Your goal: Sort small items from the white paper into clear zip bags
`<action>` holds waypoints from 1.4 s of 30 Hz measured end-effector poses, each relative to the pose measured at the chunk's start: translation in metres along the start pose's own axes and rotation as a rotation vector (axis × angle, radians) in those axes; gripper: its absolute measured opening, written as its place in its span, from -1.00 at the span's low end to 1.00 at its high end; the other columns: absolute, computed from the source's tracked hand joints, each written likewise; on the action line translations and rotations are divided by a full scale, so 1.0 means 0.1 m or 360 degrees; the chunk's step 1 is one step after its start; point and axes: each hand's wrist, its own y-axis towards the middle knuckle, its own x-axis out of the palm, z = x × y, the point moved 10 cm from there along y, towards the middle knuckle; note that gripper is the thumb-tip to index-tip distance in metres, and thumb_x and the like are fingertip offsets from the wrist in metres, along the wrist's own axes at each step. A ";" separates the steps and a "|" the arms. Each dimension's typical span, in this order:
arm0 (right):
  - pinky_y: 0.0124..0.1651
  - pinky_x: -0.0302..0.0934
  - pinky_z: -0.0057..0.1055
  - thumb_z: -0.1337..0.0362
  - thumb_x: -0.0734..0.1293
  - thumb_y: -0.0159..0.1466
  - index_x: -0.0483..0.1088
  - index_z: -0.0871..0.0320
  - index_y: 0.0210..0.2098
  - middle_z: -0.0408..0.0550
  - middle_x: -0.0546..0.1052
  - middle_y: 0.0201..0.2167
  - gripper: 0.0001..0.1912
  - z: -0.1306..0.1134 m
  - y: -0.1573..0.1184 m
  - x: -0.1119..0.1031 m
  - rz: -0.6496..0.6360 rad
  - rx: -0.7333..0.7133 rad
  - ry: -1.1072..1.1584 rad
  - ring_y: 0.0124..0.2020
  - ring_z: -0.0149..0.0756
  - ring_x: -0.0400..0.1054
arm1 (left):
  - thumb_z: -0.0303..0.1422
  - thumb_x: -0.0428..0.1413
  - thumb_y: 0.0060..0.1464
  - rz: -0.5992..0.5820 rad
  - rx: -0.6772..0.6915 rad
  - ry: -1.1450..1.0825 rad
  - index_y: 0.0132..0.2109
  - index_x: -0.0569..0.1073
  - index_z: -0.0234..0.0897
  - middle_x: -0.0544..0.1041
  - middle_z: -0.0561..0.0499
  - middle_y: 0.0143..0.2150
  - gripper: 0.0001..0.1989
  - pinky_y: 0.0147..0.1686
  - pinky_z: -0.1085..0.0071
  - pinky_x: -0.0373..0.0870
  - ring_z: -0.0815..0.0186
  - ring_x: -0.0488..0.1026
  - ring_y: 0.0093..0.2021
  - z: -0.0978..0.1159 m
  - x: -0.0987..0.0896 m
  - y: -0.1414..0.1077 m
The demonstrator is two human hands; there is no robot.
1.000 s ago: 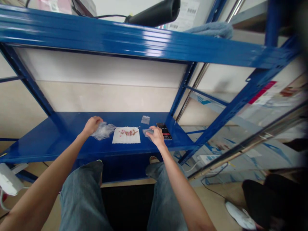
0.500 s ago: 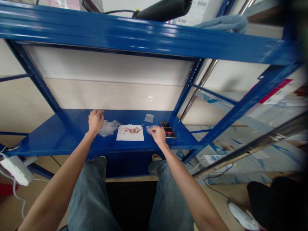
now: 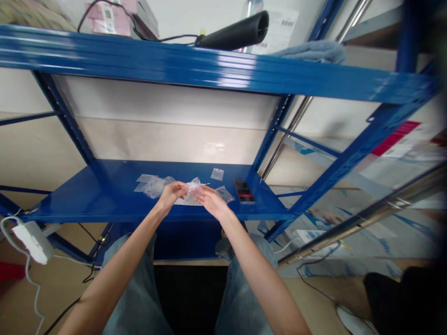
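Note:
My left hand (image 3: pixel 172 193) pinches the side of a small clear plastic bag (image 3: pixel 194 184) above the shelf. On the bag's other side, my right hand (image 3: pixel 212 201) has its fingers against it, and the thumb seems to grip it. Beneath both hands lies a white paper sheet (image 3: pixel 185 201), mostly covered, so the small pinkish pieces on it are hidden. Left of it is a loose pile of clear plastic bags (image 3: pixel 150 184). A bag with a little reddish content (image 3: pixel 225 193) lies just beyond my right hand. Farther back is one flat clear bag (image 3: pixel 217 174).
A phone (image 3: pixel 244 191) lies on the blue shelf (image 3: pixel 104 195) at the right. Overhead runs a blue beam (image 3: pixel 174 65), with a black tube (image 3: pixel 233 35) and a blue cloth (image 3: pixel 310 51) above. A white power strip (image 3: pixel 34 243) hangs at the left.
My left hand has come right from the bag pile and now grips a bag. The right hand has let go of the bag near the phone and moved left to meet it.

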 end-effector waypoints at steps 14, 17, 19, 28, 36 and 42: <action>-0.11 0.24 -0.29 0.32 0.39 0.20 0.52 0.08 -0.24 0.02 0.52 -0.23 -0.88 -0.77 -0.09 -1.21 0.0884 -0.0514 -0.2743 -0.16 -0.13 0.40 | -0.37 0.13 -0.06 0.0716 0.0174 0.1596 -0.14 0.55 -0.28 0.57 -0.06 -0.37 -0.71 -0.32 0.37 0.34 0.18 0.50 -0.37 0.38 -1.78 0.37; -0.11 0.20 -0.30 0.29 0.37 0.24 0.52 0.08 -0.23 0.04 0.49 -0.21 -0.89 -0.67 -0.10 -1.22 0.0901 -0.0550 -0.2925 -0.15 -0.12 0.36 | -0.41 0.13 -0.09 0.0627 0.0028 0.1833 -0.10 0.55 -0.26 0.58 -0.10 -0.33 -0.67 -0.29 0.34 0.33 0.10 0.51 -0.29 0.14 -1.80 0.37; -0.11 0.19 -0.31 0.32 0.33 0.27 0.52 0.08 -0.25 0.02 0.48 -0.23 -0.89 -0.64 -0.10 -1.22 0.0905 -0.0582 -0.2917 -0.17 -0.15 0.35 | -0.41 0.16 -0.10 0.0648 0.0011 0.1922 -0.10 0.55 -0.29 0.57 -0.17 -0.26 -0.66 -0.23 0.30 0.34 0.02 0.50 -0.20 0.08 -1.81 0.32; 0.00 0.21 -0.25 0.31 0.20 0.33 0.48 0.10 -0.31 0.02 0.52 -0.25 -0.79 -0.84 -0.32 -1.01 0.0976 -0.1001 -0.2305 -0.13 -0.13 0.34 | -0.45 0.01 0.13 0.0865 0.0486 0.1785 -0.01 0.52 -0.28 0.44 -0.23 0.02 -0.69 0.03 0.08 0.26 -0.05 0.34 0.06 0.58 -1.17 0.06; 0.15 0.24 -0.17 0.16 0.31 0.32 0.53 0.01 -0.29 -0.03 0.58 -0.19 -0.84 -0.62 -0.45 -0.41 0.0542 -0.1287 -0.1405 -0.03 -0.13 0.41 | -0.04 0.11 0.16 -0.0060 0.0220 0.0188 -0.29 0.48 -0.24 0.52 -0.06 -0.36 -0.67 -0.46 0.38 0.31 0.25 0.47 -0.40 -0.14 0.40 0.05; 0.27 0.16 -0.08 0.15 0.35 0.29 0.58 -0.05 -0.30 -0.03 0.59 -0.17 -0.86 -0.38 -0.28 -0.30 0.0217 -0.1019 -0.1339 0.04 -0.08 0.39 | -0.04 0.23 0.07 -0.0163 0.0045 -0.0127 -0.38 0.49 -0.25 0.50 -0.02 -0.43 -0.65 -0.55 0.41 0.33 0.29 0.46 -0.48 -0.44 0.55 0.03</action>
